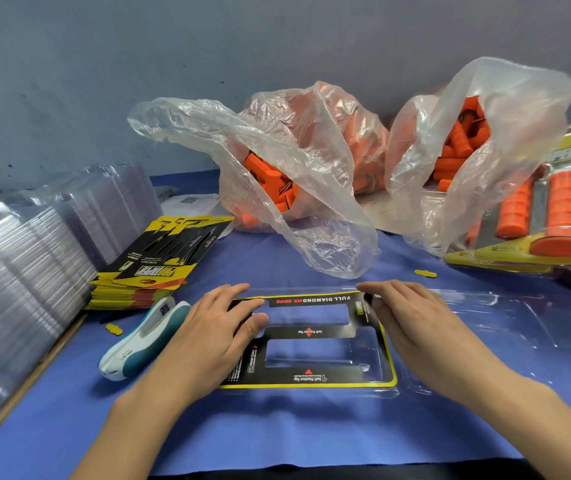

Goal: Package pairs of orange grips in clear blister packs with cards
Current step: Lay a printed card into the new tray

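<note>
A black and yellow card (315, 332) with two cut-out windows lies in an opened clear blister pack (495, 320) on the blue table. My left hand (221, 327) rests flat on the card's left end, thumb on its middle bar. My right hand (412, 320) lies flat on the card's right end, fingertips at its far corner. Two clear plastic bags (305, 157) (485, 140) of orange grips stand behind. No grip is in either hand.
A stack of cards (159, 261) and stacks of empty blister packs (31, 268) sit at the left. A white and teal stapler (145, 341) lies beside my left hand. Finished packs with orange grips (554, 223) pile at the right.
</note>
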